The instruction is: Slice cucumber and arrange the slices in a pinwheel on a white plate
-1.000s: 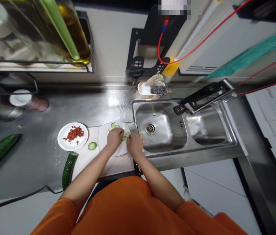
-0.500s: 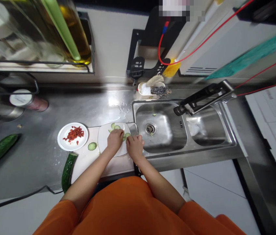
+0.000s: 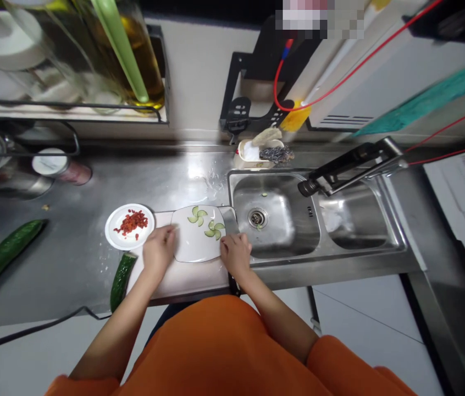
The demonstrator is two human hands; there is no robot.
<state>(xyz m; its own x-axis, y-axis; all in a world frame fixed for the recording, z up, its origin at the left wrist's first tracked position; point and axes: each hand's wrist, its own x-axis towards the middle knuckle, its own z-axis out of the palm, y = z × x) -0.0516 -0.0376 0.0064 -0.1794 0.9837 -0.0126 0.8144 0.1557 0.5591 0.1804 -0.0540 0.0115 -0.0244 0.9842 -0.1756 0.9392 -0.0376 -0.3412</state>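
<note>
A white square plate (image 3: 193,247) lies on a pale cutting board (image 3: 183,278) beside the sink. On it, green cucumber slices (image 3: 215,229) form two small fan shapes. My left hand (image 3: 157,250) rests on the board at the plate's left edge, fingers curled, covering the spot where a loose slice lay. My right hand (image 3: 236,254) sits curled at the plate's right edge, over a knife (image 3: 229,219) whose black handle sticks out below the counter edge. What either hand holds is hidden.
A round plate of chopped red bits (image 3: 129,226) stands left of the board. A cut cucumber (image 3: 122,279) lies at the board's left, a whole cucumber (image 3: 4,256) farther left. The double sink (image 3: 282,247) with its black faucet (image 3: 352,165) is at right.
Both hands have left the slices on the plate. My left hand moved left onto the board over the loose slice; my right hand drew back to the plate's right edge.
</note>
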